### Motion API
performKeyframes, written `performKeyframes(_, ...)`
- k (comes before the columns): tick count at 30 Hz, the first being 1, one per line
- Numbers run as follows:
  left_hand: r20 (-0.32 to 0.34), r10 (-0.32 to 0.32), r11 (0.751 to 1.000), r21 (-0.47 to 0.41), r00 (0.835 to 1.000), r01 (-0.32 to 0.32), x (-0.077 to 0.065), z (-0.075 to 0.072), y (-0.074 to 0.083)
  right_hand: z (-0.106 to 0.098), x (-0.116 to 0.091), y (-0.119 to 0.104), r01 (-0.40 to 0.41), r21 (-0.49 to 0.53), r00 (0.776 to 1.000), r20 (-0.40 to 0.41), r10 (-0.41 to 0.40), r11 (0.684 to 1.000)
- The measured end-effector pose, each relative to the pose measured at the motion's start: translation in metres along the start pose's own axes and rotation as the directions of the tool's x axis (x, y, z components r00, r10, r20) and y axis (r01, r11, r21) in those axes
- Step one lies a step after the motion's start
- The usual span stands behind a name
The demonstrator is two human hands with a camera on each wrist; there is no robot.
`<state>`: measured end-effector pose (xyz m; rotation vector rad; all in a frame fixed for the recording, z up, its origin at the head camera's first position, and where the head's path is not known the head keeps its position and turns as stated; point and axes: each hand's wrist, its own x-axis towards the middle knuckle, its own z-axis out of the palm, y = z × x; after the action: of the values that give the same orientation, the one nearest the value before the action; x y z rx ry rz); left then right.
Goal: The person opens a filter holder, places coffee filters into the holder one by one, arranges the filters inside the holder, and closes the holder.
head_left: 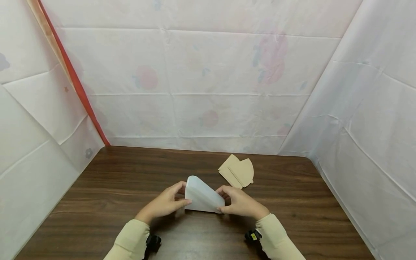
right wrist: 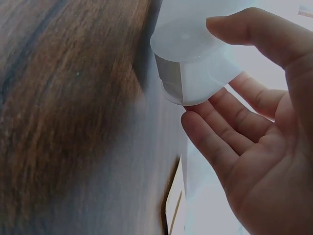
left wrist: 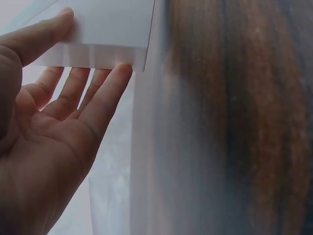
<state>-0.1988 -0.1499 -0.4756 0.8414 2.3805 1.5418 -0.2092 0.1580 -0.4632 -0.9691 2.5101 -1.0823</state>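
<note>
A white wedge-shaped carton (head_left: 202,196) stands at the middle of the wooden table (head_left: 113,195), between the two hands. My left hand (head_left: 166,203) pinches its tall left end. In the left wrist view, the thumb lies on the carton's face (left wrist: 115,24) and fingertips meet its narrow side (left wrist: 102,56). At the low right end, my right hand (head_left: 242,203) holds the carton between thumb and fingers. The right wrist view shows rounded flaps (right wrist: 200,83) there, with a dark gap between them.
Behind the right hand, a flat tan cardboard piece (head_left: 238,171) with rounded edges and crease lines lies on the table. White patterned cloth (head_left: 211,72) hangs behind the table and along both sides. A red strip (head_left: 78,83) runs down the left corner.
</note>
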Motion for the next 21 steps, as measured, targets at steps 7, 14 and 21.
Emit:
performKeyframes(7,0.021,-0.010,1.000,-0.024,1.000,0.010,-0.0011,0.0002,-0.0007,0.0023,0.0001,0.0009,0.005,-0.005,1.000,0.004,-0.005,1.000)
performKeyframes(14,0.019,-0.011,0.999,-0.050,1.000,0.011,-0.0022,0.0010,-0.0027,0.0033,0.0004,0.0003,0.011,0.005,1.000,0.007,-0.011,1.000)
performKeyframes(21,0.025,0.009,0.997,-0.074,1.000,-0.008,-0.0037,0.0022,-0.0039,0.0036,0.0002,-0.0001,0.014,0.001,1.000,0.007,-0.014,1.000)
